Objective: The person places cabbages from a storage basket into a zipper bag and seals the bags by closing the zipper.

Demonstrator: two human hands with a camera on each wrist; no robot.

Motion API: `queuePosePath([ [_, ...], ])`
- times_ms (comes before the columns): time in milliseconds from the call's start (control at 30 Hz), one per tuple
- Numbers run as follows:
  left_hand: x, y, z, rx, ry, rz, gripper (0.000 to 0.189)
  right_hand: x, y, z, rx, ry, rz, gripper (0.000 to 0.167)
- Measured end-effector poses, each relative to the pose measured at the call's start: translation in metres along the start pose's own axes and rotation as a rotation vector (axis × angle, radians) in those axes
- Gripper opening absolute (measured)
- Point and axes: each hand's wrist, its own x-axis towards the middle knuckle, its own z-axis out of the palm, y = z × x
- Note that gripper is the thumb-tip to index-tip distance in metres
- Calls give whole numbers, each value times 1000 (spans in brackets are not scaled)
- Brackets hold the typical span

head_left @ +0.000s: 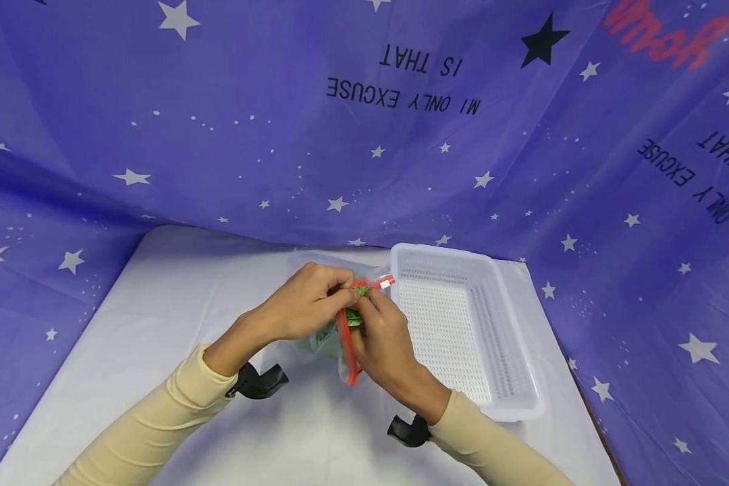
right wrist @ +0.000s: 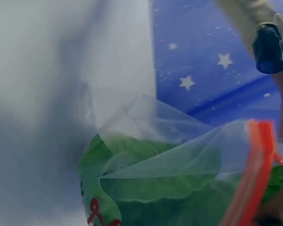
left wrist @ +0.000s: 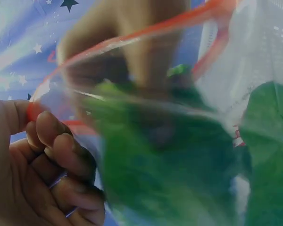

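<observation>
A clear zip bag (head_left: pixel 347 351) with a red zip edge stands at the middle of the table, its mouth spread apart. Green leaves (left wrist: pixel 165 174) show through its plastic, and some leaf (head_left: pixel 354 317) appears at the opening. My left hand (head_left: pixel 306 300) pinches the red edge between thumb and fingers, as the left wrist view shows. Through the mouth reaches my right hand (head_left: pixel 389 337), its thumb and fingers around leaf there; its fingertips are blurred behind plastic in the left wrist view. In the right wrist view the bag (right wrist: pixel 179 160) bulges with leaves.
A white plastic basket (head_left: pixel 525 351) with perforated walls and floor sits just right of the bag on the white-covered table (head_left: pixel 188 290). Behind and beside it hangs a purple cloth (head_left: pixel 267 121) with stars and lettering. Black mounts (head_left: pixel 261 381) are on both wrists.
</observation>
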Motion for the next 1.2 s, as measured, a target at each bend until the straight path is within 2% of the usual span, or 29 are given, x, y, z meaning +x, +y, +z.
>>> queuePosePath([
  [67,-1,1,0,-17,-5,1,30,1,-2,2,59,89,26,17],
  [167,-3,4,0,-24,-15,21,30,-1,0,9,-38,143,-38,9],
  [300,-4,6,1,-1,-17,61,30,-5,7,20,-282,74,-227,8],
  [367,-5,5,1,2,-20,66,31,-6,9,24,-348,15,-292,8],
  [400,-5,4,2,-1,-21,64,31,-6,10,25,-364,-10,-298,8],
  [500,-7,2,2,-23,-25,51,32,-7,8,26,-332,-61,-227,12],
  [667,-6,0,1,-33,-13,50,32,-8,-1,23,-184,-147,-34,42],
  [800,-5,1,-3,-46,0,51,33,-6,-3,15,-97,-216,90,65],
  [900,-4,4,-7,-59,14,50,34,1,0,7,-138,-193,107,58],
  [1000,-4,6,-10,-56,32,50,34,8,4,4,-299,-133,58,26],
  [1067,-3,5,-10,-50,42,49,34,10,3,5,-404,-127,39,9],
  [1133,-3,5,-9,-49,42,51,34,9,1,8,-453,-182,32,8],
  [1200,-3,4,-8,-51,35,52,35,9,-1,10,-457,-282,19,12],
])
